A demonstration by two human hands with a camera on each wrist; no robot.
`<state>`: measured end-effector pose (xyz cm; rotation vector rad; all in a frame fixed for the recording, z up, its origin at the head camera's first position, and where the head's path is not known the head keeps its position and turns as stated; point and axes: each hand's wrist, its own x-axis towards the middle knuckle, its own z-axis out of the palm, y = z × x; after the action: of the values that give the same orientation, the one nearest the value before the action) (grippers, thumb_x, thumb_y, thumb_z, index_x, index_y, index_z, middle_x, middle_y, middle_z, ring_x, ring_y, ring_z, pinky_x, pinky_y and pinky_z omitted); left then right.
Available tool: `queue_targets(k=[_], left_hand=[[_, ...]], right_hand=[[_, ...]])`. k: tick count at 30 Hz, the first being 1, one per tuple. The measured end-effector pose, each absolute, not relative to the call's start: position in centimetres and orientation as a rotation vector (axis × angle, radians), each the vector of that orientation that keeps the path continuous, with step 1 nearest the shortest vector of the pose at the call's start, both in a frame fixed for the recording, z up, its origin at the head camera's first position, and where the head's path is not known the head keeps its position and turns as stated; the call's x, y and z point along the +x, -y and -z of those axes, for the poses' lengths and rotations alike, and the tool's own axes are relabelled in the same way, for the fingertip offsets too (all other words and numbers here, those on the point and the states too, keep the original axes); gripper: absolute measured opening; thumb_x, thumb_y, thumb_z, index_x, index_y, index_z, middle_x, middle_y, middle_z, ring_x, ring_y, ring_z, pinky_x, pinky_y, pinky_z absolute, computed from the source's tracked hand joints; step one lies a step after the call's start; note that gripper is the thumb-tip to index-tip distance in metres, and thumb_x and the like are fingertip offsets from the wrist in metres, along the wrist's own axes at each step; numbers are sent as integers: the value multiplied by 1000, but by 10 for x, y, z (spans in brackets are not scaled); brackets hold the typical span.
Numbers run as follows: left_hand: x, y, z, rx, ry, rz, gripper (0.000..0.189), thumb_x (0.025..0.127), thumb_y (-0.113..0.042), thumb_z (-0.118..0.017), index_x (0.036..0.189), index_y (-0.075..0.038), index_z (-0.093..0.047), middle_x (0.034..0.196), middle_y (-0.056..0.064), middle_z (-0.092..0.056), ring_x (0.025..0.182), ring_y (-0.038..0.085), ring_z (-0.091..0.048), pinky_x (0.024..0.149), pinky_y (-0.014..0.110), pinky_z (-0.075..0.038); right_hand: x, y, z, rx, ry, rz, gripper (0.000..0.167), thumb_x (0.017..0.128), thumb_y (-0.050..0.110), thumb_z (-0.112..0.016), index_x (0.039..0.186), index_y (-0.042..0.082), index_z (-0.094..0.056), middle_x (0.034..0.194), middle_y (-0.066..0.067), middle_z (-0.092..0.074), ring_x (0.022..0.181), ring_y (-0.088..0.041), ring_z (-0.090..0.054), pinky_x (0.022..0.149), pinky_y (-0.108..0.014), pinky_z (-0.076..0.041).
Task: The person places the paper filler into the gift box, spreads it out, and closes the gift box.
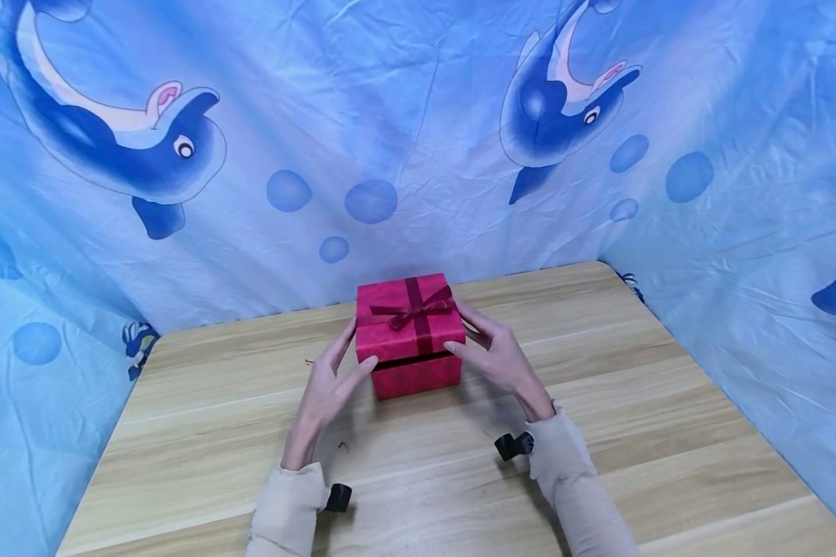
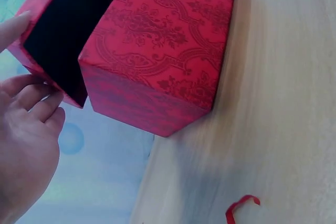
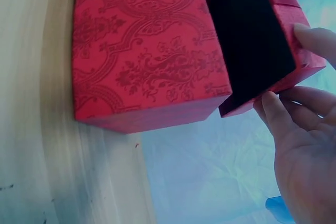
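A red gift box base with a floral damask pattern stands on the wooden table. Its lid, topped with a dark red ribbon bow, is raised and tilted over the base, leaving a dark gap at the front. My left hand holds the lid's left side, thumb at the front edge. On the opposite side, my right hand grips the lid the same way. Both wrist views show the lid's black inside and fingertips at its lower rim. The inside of the base is hidden.
A scrap of red ribbon lies on the table left of the box. Small dark bits lie nearer the front. A blue curtain with printed dolphins hangs right behind the table and along both sides.
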<state>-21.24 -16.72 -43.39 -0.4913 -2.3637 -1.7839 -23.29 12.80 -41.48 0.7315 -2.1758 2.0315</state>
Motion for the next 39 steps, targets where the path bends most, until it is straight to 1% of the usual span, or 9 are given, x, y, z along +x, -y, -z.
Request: queue_targets(k=[4,8,12,18,20,23,30,36,39], left_hand=[[-212,169,437,-476,2463,1698,78,100,-30,-71,165,-20,-29,168,4,-29,154,27,-23,122,57,-19],[-212,171,441,-446,2540,1619,81,99,-36,-72,165,-22,-27,167,5,-30,154,29,-24,120,59,-23],[-213,171,445,-453,2556,1598,82,99,-37,-72,166,-21,-26,167,5,-29,154,30,-25,121,57,-24],[-215,172,449,-489,2551,1596,82,100,-35,-71,166,-19,-25,168,7,-26,154,35,-22,120,59,-22],[-215,172,449,-486,2551,1609,82,100,-36,-71,166,-21,-25,168,4,-26,154,32,-22,120,58,-23],[-215,172,451,-482,2558,1621,82,100,-36,-71,166,-21,-25,169,5,-26,154,31,-22,120,58,-23],[-217,170,453,-481,2565,1623,83,99,-38,-71,166,-24,-24,169,5,-25,154,32,-22,120,60,-23],[-216,171,459,-492,2586,1624,84,100,-35,-71,166,-19,-23,170,9,-22,154,38,-19,119,62,-22],[-215,170,460,-472,2593,1645,84,99,-36,-72,166,-20,-23,170,11,-22,155,37,-19,120,61,-21]], right_hand=[[-235,-128,419,785,2222,-1945,68,94,-5,-72,155,1,-44,161,-16,-40,143,-33,-44,107,-42,-45],[-236,-128,423,814,2257,-1869,69,94,-6,-72,155,-1,-42,161,-17,-39,147,-32,-38,107,-36,-45],[-237,-129,428,818,2283,-1814,69,94,-5,-73,155,-2,-42,161,-18,-39,146,-33,-39,107,-31,-44],[-238,-129,433,804,2313,-1805,69,95,-3,-73,156,-1,-41,161,-18,-39,144,-33,-43,107,-34,-44],[-238,-129,434,800,2319,-1807,70,95,-3,-73,156,-1,-41,161,-17,-39,144,-33,-43,107,-36,-45],[-239,-129,436,792,2331,-1806,70,95,-2,-73,157,0,-40,162,-17,-37,145,-34,-42,107,-37,-45],[-238,-130,439,756,2365,-1821,70,96,0,-72,157,1,-39,163,-16,-36,144,-33,-42,107,-31,-44],[-238,-131,439,760,2403,-1796,71,96,-1,-72,158,-2,-37,162,-20,-35,142,-37,-44,107,-37,-45],[-238,-132,440,760,2427,-1765,72,96,-1,-72,158,-1,-36,162,-20,-35,142,-37,-44,107,-39,-45]])
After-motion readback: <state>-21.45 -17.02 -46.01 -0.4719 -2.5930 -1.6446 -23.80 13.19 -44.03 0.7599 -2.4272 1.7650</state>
